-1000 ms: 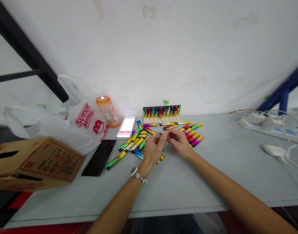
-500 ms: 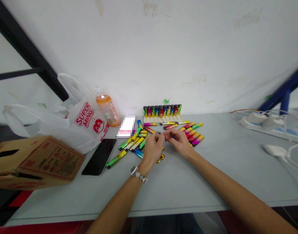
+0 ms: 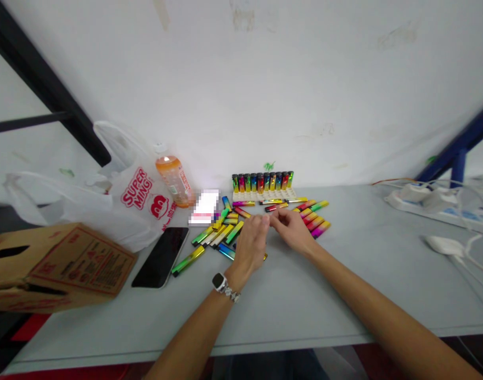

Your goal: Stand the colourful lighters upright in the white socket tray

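My left hand (image 3: pixel 252 240) is closed, its fingertips meeting those of my right hand (image 3: pixel 291 227) over the middle of the pile. Whatever the two hands pinch between them is hidden by the fingers. Shiny multicoloured lighters (image 3: pixel 222 236) lie scattered to the left of and beneath my left hand. Beside my right hand, a group of red, yellow and purple lighters (image 3: pixel 316 219) lies side by side. Behind both hands, a row of lighters (image 3: pixel 260 182) stands upright along the back of a white holder tray (image 3: pixel 245 196).
At the left are a cardboard box (image 3: pixel 83 269), a white plastic bag (image 3: pixel 134 200), a bottle of orange drink (image 3: pixel 175 179) and a black phone (image 3: pixel 161 257). A power strip (image 3: pixel 419 203) and a white charger (image 3: pixel 445 245) with cables lie at the right. The wall borders the table's back.
My left hand has turned, its knuckles now higher and closer to my right hand. The fingertips have come together. The upright row of lighters looks the same.
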Tool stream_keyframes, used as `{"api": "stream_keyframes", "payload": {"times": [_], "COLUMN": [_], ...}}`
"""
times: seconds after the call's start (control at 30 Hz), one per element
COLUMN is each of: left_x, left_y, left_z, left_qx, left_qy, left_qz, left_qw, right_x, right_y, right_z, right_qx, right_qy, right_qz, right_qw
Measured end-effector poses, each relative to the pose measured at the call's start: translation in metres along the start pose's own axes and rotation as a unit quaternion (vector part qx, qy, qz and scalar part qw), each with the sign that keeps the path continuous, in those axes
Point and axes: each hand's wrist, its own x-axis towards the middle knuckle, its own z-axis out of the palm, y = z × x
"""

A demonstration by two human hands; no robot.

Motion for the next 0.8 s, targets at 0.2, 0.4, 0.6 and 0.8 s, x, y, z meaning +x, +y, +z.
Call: {"api": "stream_keyframes", "payload": {"times": [0.2, 0.4, 0.6, 0.8], "left_x": [-0.001, -0.002, 0.005, 0.006], "left_y": [0.003, 0.007, -0.005, -0.007], "left_z": [0.001, 0.004, 0.004, 0.001], "left_qx": [0.014, 0.026, 0.106, 0.147], "left_qy": [-0.030, -0.033, -0.018, -0.032], "left_qz": [0.000, -0.017, 0.025, 0.030], "left_qw": [0.999, 0.999, 0.994, 0.988], "right_x": [0.008, 0.038, 0.099, 0.134], "right_y": [-0.003, -0.001, 0.013, 0.031], "right_z": [-0.011, -0.038, -0.057, -0.049], "right_qx": [0.027, 0.086, -0.104, -0.244], "right_qy": [-0.002, -0.022, 0.054, 0.024], "right_qz": [0.023, 0.019, -0.095, -0.145], "right_qw": [0.999, 0.996, 0.989, 0.959]}}
